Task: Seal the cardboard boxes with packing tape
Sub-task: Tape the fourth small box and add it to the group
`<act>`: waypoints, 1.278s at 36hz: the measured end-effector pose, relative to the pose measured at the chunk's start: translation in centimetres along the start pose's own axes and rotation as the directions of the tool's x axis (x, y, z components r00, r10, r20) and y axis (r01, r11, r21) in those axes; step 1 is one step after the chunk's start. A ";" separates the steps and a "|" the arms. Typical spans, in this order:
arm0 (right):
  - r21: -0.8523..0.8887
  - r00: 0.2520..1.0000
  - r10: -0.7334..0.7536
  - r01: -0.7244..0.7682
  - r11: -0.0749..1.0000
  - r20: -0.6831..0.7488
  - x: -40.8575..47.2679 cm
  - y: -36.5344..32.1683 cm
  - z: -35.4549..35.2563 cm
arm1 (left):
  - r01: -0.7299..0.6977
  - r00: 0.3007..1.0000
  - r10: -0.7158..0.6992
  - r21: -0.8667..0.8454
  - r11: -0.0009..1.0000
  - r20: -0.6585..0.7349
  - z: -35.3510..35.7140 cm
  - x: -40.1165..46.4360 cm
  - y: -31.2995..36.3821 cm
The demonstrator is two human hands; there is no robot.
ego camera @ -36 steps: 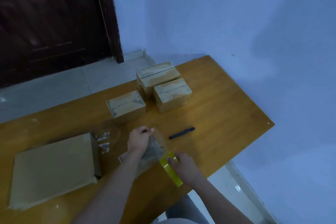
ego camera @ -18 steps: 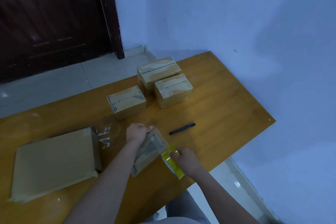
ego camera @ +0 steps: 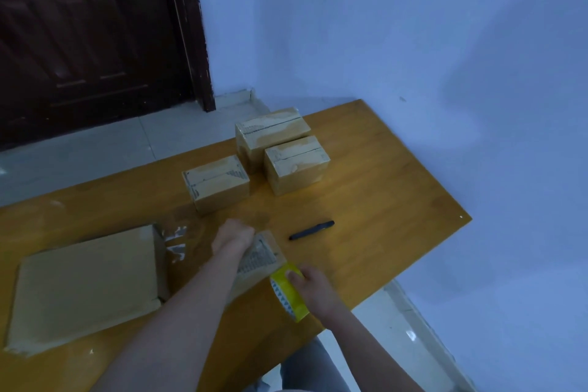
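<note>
Wooden counter [ego camera: 381, 200] fills the view, set against a pale wall. At far left lies a stack of flat cardboard [ego camera: 86, 289]. Next, the left hand [ego camera: 234, 235] has its grip closed over the far end of a small box [ego camera: 259, 259] at the front edge. Behind stand 3 taped boxes [ego camera: 219, 183], near one another. The right hand [ego camera: 313, 288] is clamped on a yellow tape roll [ego camera: 288, 293] touching the small box. A black pen [ego camera: 311, 230] lies just right

The small box [ego camera: 259, 259] has tipped more upright as the tape roll [ego camera: 288, 291] drew toward the table's near edge.
</note>
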State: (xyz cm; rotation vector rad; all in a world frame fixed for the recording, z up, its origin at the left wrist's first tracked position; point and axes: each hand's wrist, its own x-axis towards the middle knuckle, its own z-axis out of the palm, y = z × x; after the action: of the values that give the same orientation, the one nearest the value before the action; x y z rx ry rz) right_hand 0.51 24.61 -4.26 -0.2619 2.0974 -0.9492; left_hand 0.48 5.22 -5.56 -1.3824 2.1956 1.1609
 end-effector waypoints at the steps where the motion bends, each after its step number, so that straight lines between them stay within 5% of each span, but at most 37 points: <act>1: 0.009 1.000 -0.009 0.009 1.000 0.002 -0.1 0.1 0.3 | -0.069 0.994 0.067 -0.029 0.997 -0.092 0.0 -0.2 0.1; 4: 0.060 0.998 -0.058 0.059 0.996 -0.007 -0.6 0.1 1.2 | -0.408 0.877 0.349 -0.126 0.904 -0.331 -0.3 -0.7 -0.3; 7: 0.036 0.990 -0.120 0.123 0.992 -0.068 -0.7 -0.3 2.1 | -0.551 0.777 0.533 0.046 0.833 -0.335 -0.4 -1.1 -1.6; 14: 0.042 0.986 -0.149 0.153 0.987 -0.078 -0.7 -0.7 3.1 | -0.556 0.735 0.629 0.307 0.773 -0.252 1.0 -1.6 -4.0; 24: 0.094 0.990 -0.118 0.126 0.988 -0.081 -0.5 -0.1 3.4 | -0.601 0.715 0.673 0.327 0.729 -0.188 1.6 -3.7 -5.8; 32: -0.016 0.991 -0.109 0.108 0.994 -0.079 -0.3 0.9 3.9 | -0.516 0.804 0.595 0.481 0.709 -0.014 2.3 -6.8 -7.3; 36: -0.132 0.997 0.006 -0.017 0.991 -0.079 -0.4 2.3 4.4 | -0.500 0.829 0.558 0.498 0.709 0.038 2.4 -6.7 -7.2; 46: 0.065 0.999 -0.035 0.037 0.997 -0.021 -1.6 2.8 4.3 | -0.503 0.792 0.608 0.624 0.598 0.056 3.4 -6.3 -8.0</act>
State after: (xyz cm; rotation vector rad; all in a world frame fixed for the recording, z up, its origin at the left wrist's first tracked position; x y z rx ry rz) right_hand 5.10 24.97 -6.98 -0.2584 2.0821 -1.0432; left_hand 9.88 9.99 -7.54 -0.5162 2.8745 0.3573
